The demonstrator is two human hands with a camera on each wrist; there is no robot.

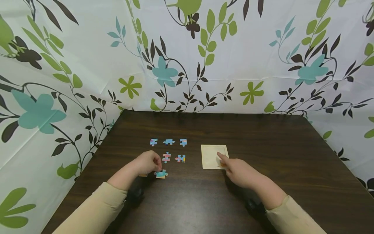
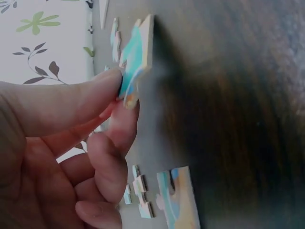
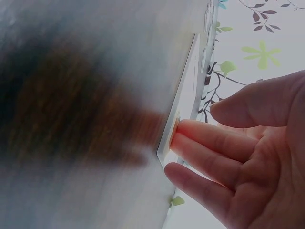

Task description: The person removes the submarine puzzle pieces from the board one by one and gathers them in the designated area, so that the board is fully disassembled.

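My left hand [image 1: 148,162] pinches a teal jigsaw piece [image 1: 161,174] with a sandy edge between thumb and fingertip. In the left wrist view that piece [image 2: 139,52] is tilted on edge above the dark table. Partly hidden under the left wrist lies another jigsaw piece [image 1: 143,175]. To the right, my right hand [image 1: 238,170] reaches over the lower right corner of a square pale wooden tray [image 1: 208,157]. Its straight fingertips [image 3: 183,128] touch a small orange-toned piece [image 1: 222,164] there, mostly covered by the hand.
Beyond the left hand, loose jigsaw pieces lie spaced in rows: three in the back row, among them a blue one [image 1: 168,142], and a pink one [image 1: 166,157] beside a mixed-colour one [image 1: 180,158]. A leaf-patterned cloth [image 1: 187,94] hangs behind the dark table [image 1: 187,204].
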